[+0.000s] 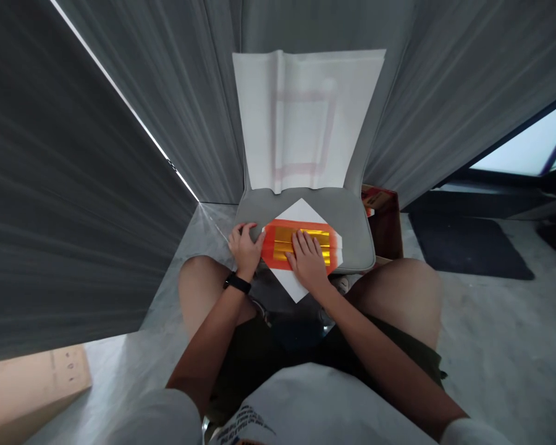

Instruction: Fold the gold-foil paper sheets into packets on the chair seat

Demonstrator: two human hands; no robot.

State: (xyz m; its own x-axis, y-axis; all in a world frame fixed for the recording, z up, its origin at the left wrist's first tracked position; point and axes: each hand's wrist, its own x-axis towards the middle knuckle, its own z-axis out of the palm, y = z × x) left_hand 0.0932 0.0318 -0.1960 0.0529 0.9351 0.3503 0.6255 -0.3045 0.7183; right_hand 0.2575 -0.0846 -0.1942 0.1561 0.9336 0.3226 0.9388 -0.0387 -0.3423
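Note:
A sheet of joss paper (pixel 282 231), white with an orange band and gold foil, lies on the grey chair seat (pixel 352 213). Its left and right corners look folded in, while white points stick out at the top and bottom. My right hand (pixel 308 259) rests flat on the foil, fingers spread. At the sheet's left edge is my left hand (pixel 246 248), its fingers apart on the seat and its thumb at the paper's edge. A black band (pixel 237 283) circles my left wrist.
Large white sheets (pixel 306 123) with a faint reddish outline lean on the chair's backrest. A red box (pixel 387 222) stands right of the chair. Grey curtains (pixel 204 93) hang on both sides. A dark mat (pixel 467 244) lies on the right; a cardboard box (pixel 37 386) is at lower left.

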